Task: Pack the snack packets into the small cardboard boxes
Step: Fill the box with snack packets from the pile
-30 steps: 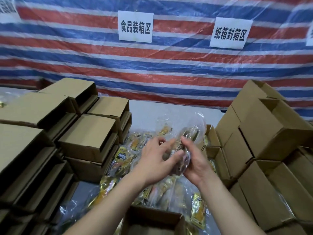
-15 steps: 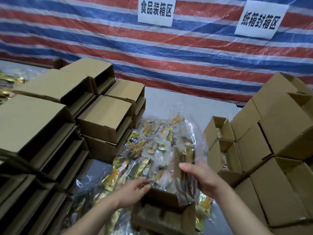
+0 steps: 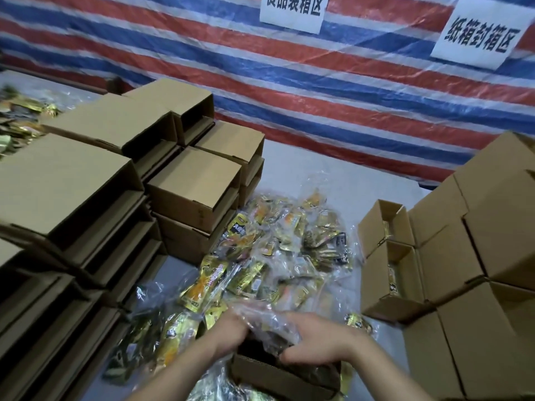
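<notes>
Pressing one clear packet (image 3: pixel 269 328) into one box (image 3: pixel 278 374), two hands grip it.

Bare table (image 3: pixel 312 175) between flanking box stacks (image 3: pixel 185 180)

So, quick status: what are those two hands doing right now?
Left hand and right hand both pressing a clear bag of snacks into the open small cardboard box. Loose snack packets heaped just behind; nothing blocking.
</notes>
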The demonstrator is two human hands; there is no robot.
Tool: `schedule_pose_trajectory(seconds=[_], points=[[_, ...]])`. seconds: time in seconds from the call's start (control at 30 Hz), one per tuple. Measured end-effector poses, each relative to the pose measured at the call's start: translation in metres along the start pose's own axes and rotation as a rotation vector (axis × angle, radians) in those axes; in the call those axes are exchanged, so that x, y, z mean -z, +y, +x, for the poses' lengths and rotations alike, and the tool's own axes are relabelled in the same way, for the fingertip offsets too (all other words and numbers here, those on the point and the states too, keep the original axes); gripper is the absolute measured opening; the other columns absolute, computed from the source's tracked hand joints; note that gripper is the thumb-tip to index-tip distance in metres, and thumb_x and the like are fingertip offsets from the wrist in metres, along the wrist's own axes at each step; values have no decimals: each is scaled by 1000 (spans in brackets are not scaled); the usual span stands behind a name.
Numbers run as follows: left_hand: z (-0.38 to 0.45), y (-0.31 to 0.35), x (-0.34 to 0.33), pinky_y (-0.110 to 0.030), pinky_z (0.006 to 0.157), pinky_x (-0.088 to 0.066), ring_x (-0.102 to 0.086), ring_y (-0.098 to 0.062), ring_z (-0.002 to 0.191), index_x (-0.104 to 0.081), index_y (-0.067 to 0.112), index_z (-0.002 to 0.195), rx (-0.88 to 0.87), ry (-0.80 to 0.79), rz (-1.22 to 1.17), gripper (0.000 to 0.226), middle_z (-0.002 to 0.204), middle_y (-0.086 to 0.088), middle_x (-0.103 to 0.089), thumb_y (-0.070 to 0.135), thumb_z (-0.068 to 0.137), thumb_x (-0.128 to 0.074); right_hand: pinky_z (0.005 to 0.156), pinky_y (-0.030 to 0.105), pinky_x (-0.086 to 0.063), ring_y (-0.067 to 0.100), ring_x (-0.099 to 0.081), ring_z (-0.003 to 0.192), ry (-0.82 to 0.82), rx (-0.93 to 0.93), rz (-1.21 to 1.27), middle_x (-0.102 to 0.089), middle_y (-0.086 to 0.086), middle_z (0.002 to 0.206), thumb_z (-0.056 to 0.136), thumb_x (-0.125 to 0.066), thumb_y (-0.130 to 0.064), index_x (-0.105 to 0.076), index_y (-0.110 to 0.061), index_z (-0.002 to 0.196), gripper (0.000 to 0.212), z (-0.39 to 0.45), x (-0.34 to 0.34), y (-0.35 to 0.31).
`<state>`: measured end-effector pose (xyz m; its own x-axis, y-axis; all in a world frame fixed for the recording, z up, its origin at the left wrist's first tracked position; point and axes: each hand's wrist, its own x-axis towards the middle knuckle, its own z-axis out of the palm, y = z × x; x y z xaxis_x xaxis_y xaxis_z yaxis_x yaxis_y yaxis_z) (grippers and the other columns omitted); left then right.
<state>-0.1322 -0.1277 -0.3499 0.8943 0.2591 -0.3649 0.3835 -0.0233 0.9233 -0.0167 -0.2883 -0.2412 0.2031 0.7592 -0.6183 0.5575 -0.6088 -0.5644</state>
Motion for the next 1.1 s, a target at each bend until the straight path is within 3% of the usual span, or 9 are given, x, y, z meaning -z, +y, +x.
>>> schedule_pose_trajectory(seconds=[0.07, 0.17, 0.3, 0.5, 0.63, 0.77, 0.87, 1.0, 1.1], points=[[-1, 1, 1, -13, 68, -48, -67, 0, 74, -76, 39, 77, 39, -6, -46, 38, 80, 13, -74, 15, 99, -56, 101, 28, -46, 13, -58, 115, -48, -50, -14, -61, -4, 129, 85, -64, -30, -49, -35, 137, 55, 11, -10, 7], [-1, 3, -1, -9, 61, -46, -65, 4, 65, -72, 28, 76, 72, 18, -77, 28, 72, 15, -71, 46, 91, -57, 100, 36, -48, 22, -59, 113, -99, -90, -14, -62, 3, 124, 84, -62, -28, -51, -27, 131, 48, 29, -27, 17], [-1, -2, 1, -13, 59, -48, -66, -2, 61, -72, 17, 92, 105, 23, -159, 26, 71, 7, -72, 39, 97, -59, 107, 40, -43, 22, -55, 123, -121, -120, -33, -56, 3, 137, 87, -68, -27, -37, -27, 146, 66, 55, -45, 24], [-4, -2, 0, -8, 71, -44, -63, -4, 85, -74, 17, 100, 101, 43, -129, 28, 94, 0, -71, 40, 97, -57, 104, 36, -43, 31, -52, 127, -163, -274, -188, -52, 12, 141, 90, -68, -23, -33, -15, 148, 68, 74, -66, 36], [-4, -1, -5, -24, 85, -44, -62, -12, 94, -74, 21, 93, 75, 55, -123, 25, 94, 0, -68, 40, 97, -57, 98, 36, -47, 33, -56, 121, -121, -347, -240, -58, 14, 135, 93, -61, -17, -43, -8, 143, 54, 79, -75, 34], [-4, -2, -3, -19, 72, -45, -61, -4, 78, -73, 23, 92, 85, 58, -92, 25, 82, 8, -66, 41, 97, -57, 90, 28, -47, 25, -58, 116, -133, -357, -77, -59, 6, 132, 87, -66, -26, -48, -13, 139, 56, 62, -59, 22], [-5, -4, -4, -13, 55, -41, -55, 4, 56, -70, 22, 89, 93, 44, -113, 23, 59, 17, -61, 38, 98, -56, 73, 25, -46, 15, -59, 93, -92, -276, -20, -62, -3, 112, 84, -66, -38, -55, -21, 132, 52, 40, -41, 14], [-6, -2, -7, -14, 55, -40, -55, 3, 56, -71, 20, 89, 81, 60, -114, 23, 58, 17, -62, 35, 99, -57, 69, 28, -45, 18, -58, 77, -67, -246, 64, -62, -1, 85, 97, -50, -35, -68, -16, 103, 26, 37, -39, 2], [-7, 2, -9, -11, 58, -43, -58, 5, 61, -71, 20, 90, 83, 63, -103, 22, 62, 17, -64, 34, 99, -56, 73, 28, -43, 24, -57, 86, -182, -330, -11, -63, 12, 97, 96, -44, -25, -66, -3, 111, 34, 57, -57, 2]])
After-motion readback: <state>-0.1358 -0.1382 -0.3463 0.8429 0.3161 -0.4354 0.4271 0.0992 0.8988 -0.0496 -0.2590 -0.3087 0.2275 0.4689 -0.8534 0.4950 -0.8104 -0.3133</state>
